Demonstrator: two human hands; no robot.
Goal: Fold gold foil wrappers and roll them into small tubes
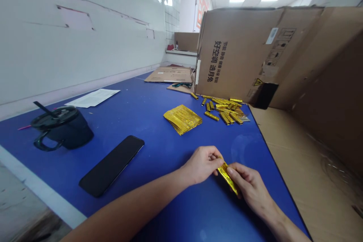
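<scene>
Between my two hands is a narrow strip of shiny gold foil (pixel 227 177), held just above the blue tabletop. My left hand (pixel 203 164) pinches its upper end with thumb and fingers. Lower down, my right hand (pixel 248 183) grips the strip's side, thumb on top and the other fingers partly hidden beneath. Farther forward lies a flat stack of gold foil sheets (pixel 183 119), slightly fanned. Right of that stack, several small gold foil rolls (pixel 227 118) lie in a loose heap against the cardboard box.
A large cardboard box (pixel 235 53) stands at the right, its flap beside the table edge. On the blue table (pixel 159 211) are a black phone (pixel 112 165), a dark mug (pixel 64 128) with a handle, white paper (pixel 93 98) and flat cardboard (pixel 170 74) at the back.
</scene>
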